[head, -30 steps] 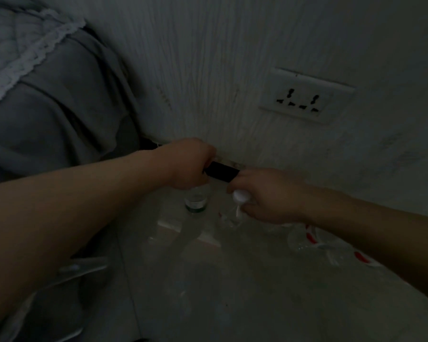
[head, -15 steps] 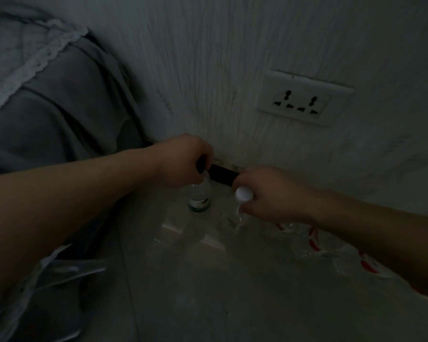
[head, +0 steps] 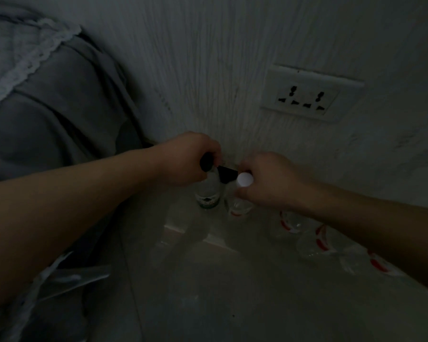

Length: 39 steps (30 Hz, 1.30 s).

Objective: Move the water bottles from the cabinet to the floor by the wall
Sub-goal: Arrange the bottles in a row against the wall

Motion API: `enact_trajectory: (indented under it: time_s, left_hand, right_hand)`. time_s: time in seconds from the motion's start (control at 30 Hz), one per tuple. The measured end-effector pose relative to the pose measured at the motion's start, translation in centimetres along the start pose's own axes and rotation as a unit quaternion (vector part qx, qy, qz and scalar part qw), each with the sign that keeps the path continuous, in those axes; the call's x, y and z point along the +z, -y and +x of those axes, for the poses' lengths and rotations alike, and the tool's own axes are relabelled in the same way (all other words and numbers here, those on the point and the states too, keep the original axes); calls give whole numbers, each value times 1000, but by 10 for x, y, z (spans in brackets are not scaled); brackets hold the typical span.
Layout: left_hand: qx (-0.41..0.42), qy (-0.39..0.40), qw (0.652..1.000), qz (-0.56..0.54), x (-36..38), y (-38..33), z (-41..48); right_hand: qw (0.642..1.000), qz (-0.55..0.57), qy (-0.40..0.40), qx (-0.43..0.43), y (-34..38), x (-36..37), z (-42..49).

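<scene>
Grey lace-edged bedding (head: 47,107) hangs at left, a socket (head: 307,96) sits on the textured wall (head: 208,70), and red-labelled bottles (head: 290,222) line the dim floor (head: 232,292) at the wall's foot. The left hand (head: 185,159) curls round the green-labelled bottle (head: 208,193). The right hand (head: 269,181) grips the white-capped bottle (head: 240,206) just beside it, both upright at the wall.
</scene>
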<state>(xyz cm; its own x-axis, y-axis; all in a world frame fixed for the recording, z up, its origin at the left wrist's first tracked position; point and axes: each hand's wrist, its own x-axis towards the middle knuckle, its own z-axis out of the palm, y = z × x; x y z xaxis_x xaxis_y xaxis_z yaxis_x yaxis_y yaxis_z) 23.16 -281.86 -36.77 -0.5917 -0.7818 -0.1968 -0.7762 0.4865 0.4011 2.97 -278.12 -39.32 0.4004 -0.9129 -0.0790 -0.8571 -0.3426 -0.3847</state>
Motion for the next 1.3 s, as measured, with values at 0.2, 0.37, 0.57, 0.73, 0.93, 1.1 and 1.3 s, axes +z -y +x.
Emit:
enact_trajectory:
  time_s: [0.2,0.37,0.57,0.73,0.93,1.1,1.3]
  left_hand:
    - [-3,12,1000,7,7,2,-1]
    - [-16,14,1000,0,8,3,0]
    - [-64,63,995,51,13,9,2]
    - [-98,68,987,104,10,8,0]
    - [-99,51,989,94,6,5,3]
    - [-85,22,993,76,6,7,4]
    - [-87,-2,994,64,0,9,4]
  right_hand:
    - [1000,0,-4,5,-1,4,3]
    - [1000,1,-4,-13,-4,6,0]
    - [999,25,8,-23,-4,2,-7]
    - [998,27,44,-33,-6,-2,-6]
    - [997,23,54,-53,-4,-2,-8]
    - [998,15,26,-58,-5,2,-4]
    - [999,28,13,-39,-3,-3,8]
